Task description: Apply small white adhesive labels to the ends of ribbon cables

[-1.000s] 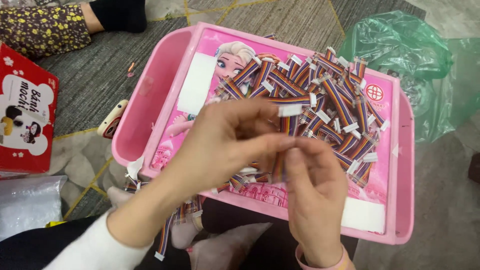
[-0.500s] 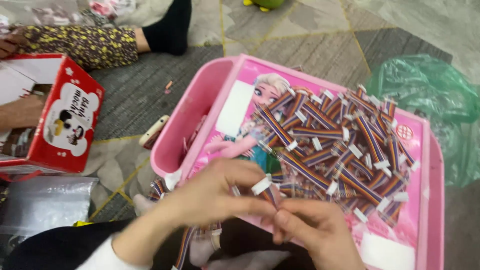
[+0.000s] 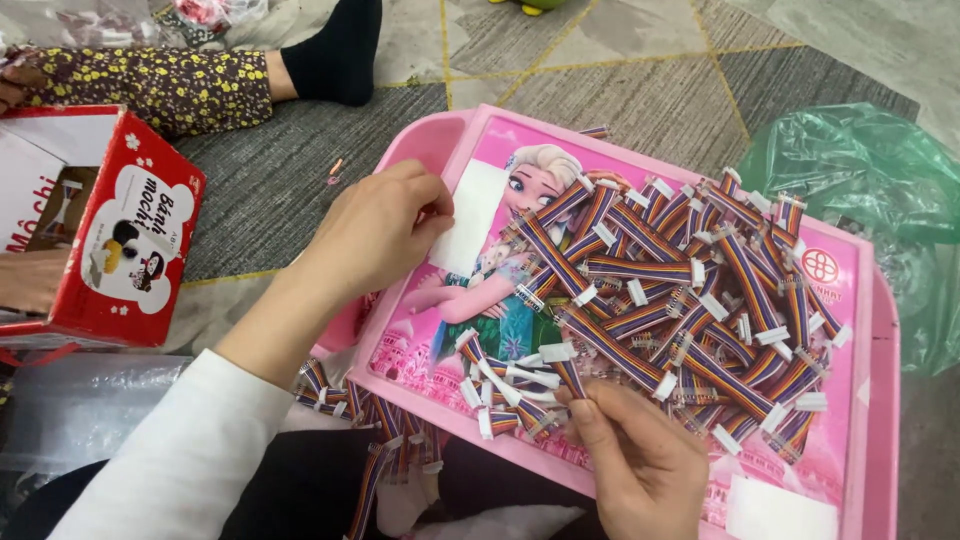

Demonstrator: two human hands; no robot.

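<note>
A pink plastic tray (image 3: 880,400) with a cartoon picture lies on my lap. It holds a heap of short rainbow ribbon cables (image 3: 690,290) with white connectors. My right hand (image 3: 640,465), at the tray's near edge, pinches one ribbon cable (image 3: 565,370) by its lower end. Beside it lies a small bundle of the same cables (image 3: 500,395). My left hand (image 3: 380,225) hovers over the tray's left rim with curled fingers. Nothing shows in that hand. More ribbon cables (image 3: 370,415) lie on my lap, left of the tray.
A red cardboard box (image 3: 120,240) stands open at the left, with another person's hand (image 3: 25,285) beside it. That person's leg in flowered trousers (image 3: 170,90) and a black sock (image 3: 335,50) lies at the back. A green plastic bag (image 3: 860,170) is on the right, a clear bag (image 3: 70,410) near left.
My hands have come apart: the left one has risen to the tray's left rim, while the right stays at the near edge with a cable. The view has shifted left.
</note>
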